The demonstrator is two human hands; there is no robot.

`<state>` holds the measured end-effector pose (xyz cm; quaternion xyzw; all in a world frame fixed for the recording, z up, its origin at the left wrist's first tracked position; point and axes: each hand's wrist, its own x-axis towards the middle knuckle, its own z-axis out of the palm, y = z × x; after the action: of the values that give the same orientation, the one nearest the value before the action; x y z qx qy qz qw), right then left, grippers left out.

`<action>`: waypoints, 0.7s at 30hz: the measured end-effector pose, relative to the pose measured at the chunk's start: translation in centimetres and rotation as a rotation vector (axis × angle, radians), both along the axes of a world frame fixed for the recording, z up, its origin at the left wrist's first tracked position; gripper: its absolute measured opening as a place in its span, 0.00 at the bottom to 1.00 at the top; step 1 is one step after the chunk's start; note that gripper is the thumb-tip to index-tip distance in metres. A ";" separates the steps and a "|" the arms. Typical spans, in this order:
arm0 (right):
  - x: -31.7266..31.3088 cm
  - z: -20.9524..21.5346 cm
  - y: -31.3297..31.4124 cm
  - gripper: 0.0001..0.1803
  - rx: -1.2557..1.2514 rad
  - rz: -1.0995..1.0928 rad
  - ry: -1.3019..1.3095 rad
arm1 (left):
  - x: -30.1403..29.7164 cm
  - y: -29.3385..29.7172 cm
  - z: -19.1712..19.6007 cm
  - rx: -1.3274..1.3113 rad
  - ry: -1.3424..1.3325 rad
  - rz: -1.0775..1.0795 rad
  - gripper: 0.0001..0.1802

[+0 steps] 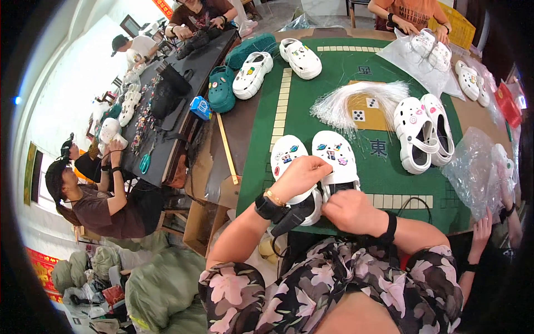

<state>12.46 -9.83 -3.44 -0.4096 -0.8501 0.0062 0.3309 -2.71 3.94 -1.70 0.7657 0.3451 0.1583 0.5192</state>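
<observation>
A pair of white clogs with colourful charms lies in front of me on the green mat (289,111), toes pointing away. My left hand (298,177) reaches across the left clog (287,153). Its thumb and fingertips are pinched together over the inner side of the right clog (334,149); anything between them is too small to make out. My right hand (351,211) is curled at the open heel end of the right clog, slightly blurred, and what its fingers hold is hidden. Beyond the pair spreads a bundle of thin white plastic strands (339,106).
Another white clog pair (416,133) stands to the right, beside clear plastic bags (473,172). At the far left are a white clog (253,75), green clogs (221,89), a blue box (201,108) and a wooden stick (227,147). Co-workers handle clogs around the tables.
</observation>
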 end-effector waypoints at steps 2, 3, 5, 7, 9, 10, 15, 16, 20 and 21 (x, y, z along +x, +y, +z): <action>0.8 -0.3 0.7 0.07 0.008 -0.059 -0.033 | 0.5 0.7 0.9 -0.010 0.143 -0.098 0.17; 1.0 -0.4 0.9 0.07 0.003 -0.061 -0.036 | 0.8 1.2 1.0 -0.013 0.237 -0.157 0.17; 1.3 -0.5 1.2 0.08 0.031 -0.084 -0.023 | 1.1 1.2 0.7 -0.076 0.137 -0.183 0.17; 1.5 -0.7 1.5 0.08 0.034 -0.074 -0.008 | 1.4 1.2 0.3 -0.211 -0.037 -0.218 0.15; 1.7 -0.7 1.6 0.08 0.038 -0.068 0.008 | 1.8 0.9 0.5 -0.271 -0.091 -0.216 0.15; 1.8 -0.6 1.6 0.09 0.029 -0.055 0.015 | 1.9 0.7 0.8 -0.326 -0.143 -0.205 0.14; 2.1 1.0 0.9 0.11 0.053 -0.030 0.161 | 1.4 0.5 1.9 -0.175 -0.206 -0.099 0.12; 2.6 1.1 1.0 0.11 0.094 -0.098 0.283 | 1.2 0.3 2.2 -0.178 -0.205 -0.100 0.12; 2.9 3.2 1.7 0.10 -0.120 -0.409 0.734 | 1.0 -1.3 2.5 -0.081 -0.174 -0.036 0.10; 2.7 3.2 2.0 0.10 -0.120 -0.410 0.735 | 1.1 -1.5 2.8 -0.023 -0.087 -0.044 0.10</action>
<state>15.15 -7.78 -0.21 -0.5593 -0.5748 0.1355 0.5817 -1.59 2.40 1.06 0.7596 0.3071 0.1762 0.5456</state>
